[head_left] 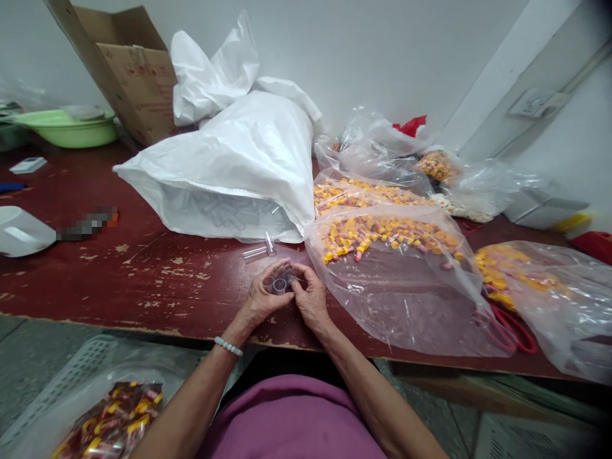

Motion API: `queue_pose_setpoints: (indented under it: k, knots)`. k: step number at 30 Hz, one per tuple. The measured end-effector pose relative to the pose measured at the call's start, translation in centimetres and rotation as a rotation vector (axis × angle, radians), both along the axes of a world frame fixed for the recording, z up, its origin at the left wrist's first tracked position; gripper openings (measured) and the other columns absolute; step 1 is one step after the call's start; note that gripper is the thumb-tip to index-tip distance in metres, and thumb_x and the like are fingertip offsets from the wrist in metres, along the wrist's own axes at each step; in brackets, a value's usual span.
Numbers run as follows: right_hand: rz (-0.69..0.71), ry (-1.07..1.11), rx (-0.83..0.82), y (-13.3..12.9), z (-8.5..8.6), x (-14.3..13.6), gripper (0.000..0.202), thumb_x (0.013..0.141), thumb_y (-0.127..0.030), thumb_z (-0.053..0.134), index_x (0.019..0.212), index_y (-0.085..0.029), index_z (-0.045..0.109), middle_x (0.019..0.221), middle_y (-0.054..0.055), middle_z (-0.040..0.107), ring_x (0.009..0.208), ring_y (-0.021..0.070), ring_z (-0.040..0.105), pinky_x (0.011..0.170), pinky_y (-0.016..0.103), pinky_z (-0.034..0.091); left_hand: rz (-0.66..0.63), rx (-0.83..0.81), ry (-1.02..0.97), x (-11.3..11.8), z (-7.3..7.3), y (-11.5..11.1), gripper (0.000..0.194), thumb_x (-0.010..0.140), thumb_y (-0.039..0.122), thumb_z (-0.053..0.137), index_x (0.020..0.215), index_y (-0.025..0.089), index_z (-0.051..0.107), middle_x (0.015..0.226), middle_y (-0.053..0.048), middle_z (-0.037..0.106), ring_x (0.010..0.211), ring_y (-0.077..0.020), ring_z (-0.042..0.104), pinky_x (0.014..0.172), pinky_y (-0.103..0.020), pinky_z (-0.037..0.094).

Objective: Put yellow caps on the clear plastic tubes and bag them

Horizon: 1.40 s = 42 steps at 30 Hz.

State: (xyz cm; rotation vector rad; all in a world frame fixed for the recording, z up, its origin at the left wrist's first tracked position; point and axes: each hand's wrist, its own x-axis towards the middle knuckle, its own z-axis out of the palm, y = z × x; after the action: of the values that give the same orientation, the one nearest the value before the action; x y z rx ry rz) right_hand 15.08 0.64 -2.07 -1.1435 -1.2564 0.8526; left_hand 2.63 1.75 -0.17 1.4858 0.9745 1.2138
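Note:
Several clear plastic tubes (280, 285) stand bunched between my two hands, their round open ends facing me. My left hand (262, 299) curls around the bunch from the left. From the right, my right hand (310, 296) closes on the same tubes with thumb and fingers. Just beyond my hands, loose clear tubes (255, 254) rest on the dark red table (157, 280). Behind them a large white sack (248, 146) lies on its side, mouth toward me, with many more tubes inside. To the right, a clear plastic bag (382, 299) holds small yellow-and-red pieces (354, 236).
A second bag of yellow pieces (511, 268) and red handles (514, 328) lie at the right. A cardboard box (138, 83), a green basin (71, 131) and a white plastic container (23, 231) stand left. Below the table edge is a crate (62, 389) with packed pieces.

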Motion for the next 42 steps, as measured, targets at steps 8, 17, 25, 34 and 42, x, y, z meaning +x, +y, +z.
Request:
queue_pose_setpoints:
  k: [8, 17, 25, 34, 42]
  knots:
    - [-0.047, -0.544, 0.119, -0.9, 0.6, 0.0, 0.052, 0.073, -0.002, 0.038, 0.12, -0.014, 0.057, 0.094, 0.01, 0.054, 0.088, 0.0198, 0.054, 0.08, 0.033, 0.05, 0.129, 0.09, 0.113, 0.3, -0.8, 0.2, 0.055, 0.058, 0.018, 0.071, 0.111, 0.012, 0.057, 0.105, -0.011, 0.068, 0.092, -0.0228, 0.067, 0.084, -0.033, 0.055]
    - [-0.02, -0.662, 0.087, -1.9, 2.2, 0.0, 0.057, 0.072, -0.001, 0.04, 0.126, -0.016, 0.049, 0.101, 0.01, 0.051, 0.086, 0.0178, 0.056, 0.077, 0.03, 0.052, 0.156, 0.003, 0.124, 0.2, 0.1, -0.2, 0.051, 0.054, 0.021, 0.077, 0.102, 0.012, 0.058, 0.091, -0.007, 0.068, 0.079, -0.0191, 0.067, 0.074, -0.03, 0.055]
    - [-0.324, -0.746, 0.184, -0.1, 6.6, 9.8, 0.023, 0.084, -0.014, 0.043, 0.097, -0.018, 0.063, 0.09, 0.007, 0.062, 0.086, 0.018, 0.058, 0.081, 0.032, 0.048, 0.085, -0.092, 0.005, 0.3, -0.1, -0.3, 0.052, 0.054, 0.019, 0.079, 0.101, 0.015, 0.057, 0.078, -0.002, 0.067, 0.07, -0.015, 0.065, 0.066, -0.026, 0.053]
    - [-0.388, -0.809, -0.2, 6.3, 2.3, 16.2, 0.015, 0.073, -0.022, 0.058, 0.084, -0.015, 0.065, 0.088, 0.011, 0.065, 0.086, 0.0236, 0.06, 0.081, 0.037, 0.045, 0.055, -0.089, -0.01, 0.6, 0.1, -0.5, 0.049, 0.053, 0.016, 0.078, 0.098, 0.015, 0.057, 0.078, -0.002, 0.067, 0.069, -0.0148, 0.064, 0.064, -0.026, 0.052]
    - [-0.236, -0.128, 0.061, -0.4, 6.5, 8.9, 0.024, 0.08, -0.037, 0.06, 0.095, -0.02, 0.055, 0.076, 0.0, 0.063, 0.067, 0.0125, 0.061, 0.065, 0.026, 0.048, -0.003, -0.07, 0.033, 0.8, 0.3, -0.7, 0.047, 0.054, 0.014, 0.077, 0.096, 0.015, 0.058, 0.076, 0.0, 0.067, 0.067, -0.0132, 0.063, 0.063, -0.023, 0.051]
